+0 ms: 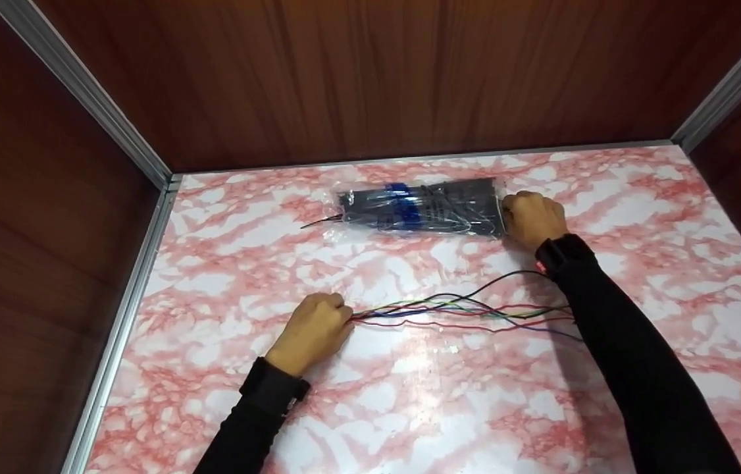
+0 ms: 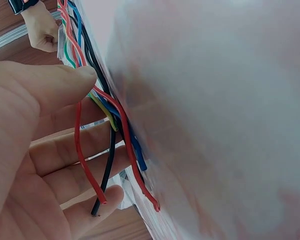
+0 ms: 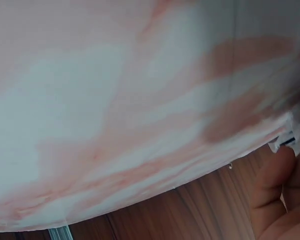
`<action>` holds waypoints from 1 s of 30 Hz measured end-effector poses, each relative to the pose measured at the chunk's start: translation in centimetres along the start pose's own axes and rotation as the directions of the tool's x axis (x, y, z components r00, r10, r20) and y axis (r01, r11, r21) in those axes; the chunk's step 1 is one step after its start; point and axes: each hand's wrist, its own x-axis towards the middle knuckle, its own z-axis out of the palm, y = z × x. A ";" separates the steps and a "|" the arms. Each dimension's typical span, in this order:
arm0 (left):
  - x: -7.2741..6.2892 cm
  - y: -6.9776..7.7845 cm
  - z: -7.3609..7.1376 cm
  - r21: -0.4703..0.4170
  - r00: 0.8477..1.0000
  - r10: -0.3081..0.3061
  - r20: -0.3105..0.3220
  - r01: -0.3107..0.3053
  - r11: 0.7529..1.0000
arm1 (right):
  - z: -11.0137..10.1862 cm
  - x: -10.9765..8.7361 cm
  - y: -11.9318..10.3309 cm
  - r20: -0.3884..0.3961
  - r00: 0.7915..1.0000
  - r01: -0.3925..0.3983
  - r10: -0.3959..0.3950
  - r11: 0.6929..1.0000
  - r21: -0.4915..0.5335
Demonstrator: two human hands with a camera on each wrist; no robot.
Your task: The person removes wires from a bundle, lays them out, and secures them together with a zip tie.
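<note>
My left hand (image 1: pixel 315 329) pinches a bundle of thin coloured wires (image 1: pixel 430 304) near one end. Up close in the left wrist view, the thumb presses red, black, blue and yellow-green wires (image 2: pixel 125 135) against the fingers, and their cut ends stick out past the hand. The wires stretch rightward over the table and pass under the right forearm. Farther back lies a clear plastic bag (image 1: pixel 423 207) packed with thin black strips, perhaps cable ties, with a blue band around them. My right hand (image 1: pixel 535 217) grips the bag's right end with curled fingers; its fingertips are hidden.
A red-and-white marbled table top (image 1: pixel 226 276) lies under everything. Brown wood-grain panels (image 1: pixel 410 79) with metal edge strips (image 1: pixel 127 145) enclose it at the back and sides. One thin black strip (image 1: pixel 321 221) pokes out of the bag's left end.
</note>
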 end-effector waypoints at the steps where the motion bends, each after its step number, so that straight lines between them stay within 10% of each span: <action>1: 0.0 0.2 0.0 -0.003 1.000 0.004 0.000 -0.004 1.000 | -0.2 -0.5 0.1 -0.006 1.000 0.005 -0.005 1.000 -0.001; 14: -0.1 0.7 0.2 0.003 1.000 -0.001 -0.014 0.001 1.000 | -3.2 -7.2 1.8 0.063 0.997 -0.052 0.049 0.998 0.044; 23: 0.3 0.5 0.3 0.018 1.000 -0.014 0.015 0.014 1.000 | -1.7 -4.0 0.3 -0.039 0.998 0.052 -0.051 0.998 0.037; 30: 0.3 0.8 0.0 0.038 0.997 -0.051 0.052 0.050 0.998 | -2.2 -5.2 -0.5 -0.028 0.999 0.048 -0.046 0.996 0.078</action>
